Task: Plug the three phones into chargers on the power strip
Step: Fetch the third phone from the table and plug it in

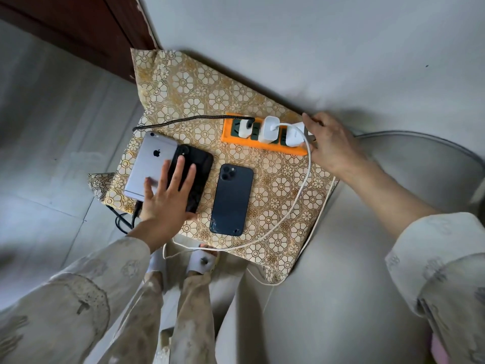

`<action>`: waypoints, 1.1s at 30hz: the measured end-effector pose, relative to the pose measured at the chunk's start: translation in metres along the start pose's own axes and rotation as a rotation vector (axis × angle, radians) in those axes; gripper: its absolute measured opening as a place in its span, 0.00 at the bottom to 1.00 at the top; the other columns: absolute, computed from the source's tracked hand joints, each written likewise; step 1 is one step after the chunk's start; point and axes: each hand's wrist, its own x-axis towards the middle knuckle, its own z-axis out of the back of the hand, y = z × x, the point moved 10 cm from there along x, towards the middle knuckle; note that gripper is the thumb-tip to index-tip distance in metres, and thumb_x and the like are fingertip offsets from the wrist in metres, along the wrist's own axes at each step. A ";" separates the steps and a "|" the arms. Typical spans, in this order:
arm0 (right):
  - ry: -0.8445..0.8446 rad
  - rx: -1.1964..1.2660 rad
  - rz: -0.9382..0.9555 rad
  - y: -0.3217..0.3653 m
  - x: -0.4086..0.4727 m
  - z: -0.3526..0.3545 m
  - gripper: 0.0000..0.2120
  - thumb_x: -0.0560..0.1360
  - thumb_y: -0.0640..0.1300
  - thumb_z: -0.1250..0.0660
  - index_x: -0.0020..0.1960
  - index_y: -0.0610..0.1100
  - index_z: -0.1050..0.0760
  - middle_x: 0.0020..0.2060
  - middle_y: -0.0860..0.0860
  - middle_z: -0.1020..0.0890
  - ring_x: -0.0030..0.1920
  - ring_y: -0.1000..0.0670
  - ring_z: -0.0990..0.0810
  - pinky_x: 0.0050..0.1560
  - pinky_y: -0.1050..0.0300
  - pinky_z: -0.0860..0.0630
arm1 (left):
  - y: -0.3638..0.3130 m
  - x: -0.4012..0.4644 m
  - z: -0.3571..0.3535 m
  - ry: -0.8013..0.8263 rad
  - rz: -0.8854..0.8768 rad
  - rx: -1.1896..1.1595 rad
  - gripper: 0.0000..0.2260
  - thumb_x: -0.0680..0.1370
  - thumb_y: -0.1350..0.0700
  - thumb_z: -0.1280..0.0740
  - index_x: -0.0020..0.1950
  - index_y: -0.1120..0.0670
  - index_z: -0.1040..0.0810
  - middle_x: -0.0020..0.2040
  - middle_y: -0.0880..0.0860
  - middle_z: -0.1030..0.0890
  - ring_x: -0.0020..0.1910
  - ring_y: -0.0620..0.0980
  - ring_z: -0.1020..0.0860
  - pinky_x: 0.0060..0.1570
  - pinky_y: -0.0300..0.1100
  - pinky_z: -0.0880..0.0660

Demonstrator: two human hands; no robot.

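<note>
A gold floral-patterned cloth [262, 101] is spread over a small stand beside a pale wall. Three phones lie face down on it: a silver phone [149, 164], a glossy black phone [199, 164] overlapping it, and a dark navy phone [232, 199] just beside. The left hand [168, 195] is laid flat and open across the first two, gripping nothing. The right hand [329, 141] is closed on the white end charger [295, 135] of the orange power strip [236, 139] (three chargers seated). The white cable [301, 190] curves toward the navy phone's near end; the left hand is nearer.

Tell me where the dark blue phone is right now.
In the head view, the dark blue phone lies face down mid-cloth, just right of the black phone and below the orange power strip, untouched.
</note>
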 end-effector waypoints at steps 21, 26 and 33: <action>0.061 -0.016 0.148 0.026 0.009 -0.006 0.26 0.72 0.39 0.31 0.65 0.31 0.33 0.60 0.35 0.25 0.60 0.35 0.25 0.60 0.43 0.27 | 0.000 -0.001 -0.001 0.030 0.017 0.019 0.49 0.71 0.42 0.34 0.67 0.49 0.75 0.70 0.51 0.75 0.75 0.57 0.65 0.73 0.61 0.52; 0.067 -0.014 0.153 0.030 0.011 -0.010 0.22 0.73 0.40 0.34 0.64 0.32 0.33 0.61 0.36 0.26 0.62 0.37 0.28 0.62 0.47 0.31 | 0.000 -0.001 0.000 0.033 0.030 0.035 0.49 0.72 0.42 0.35 0.67 0.49 0.76 0.75 0.53 0.69 0.75 0.57 0.65 0.73 0.61 0.52; 0.100 -0.037 0.151 0.029 0.013 -0.011 0.22 0.74 0.40 0.34 0.65 0.32 0.34 0.61 0.36 0.26 0.59 0.36 0.26 0.55 0.47 0.27 | 0.000 -0.001 0.000 0.027 0.035 0.039 0.49 0.71 0.42 0.34 0.67 0.50 0.75 0.75 0.53 0.68 0.75 0.57 0.64 0.73 0.61 0.51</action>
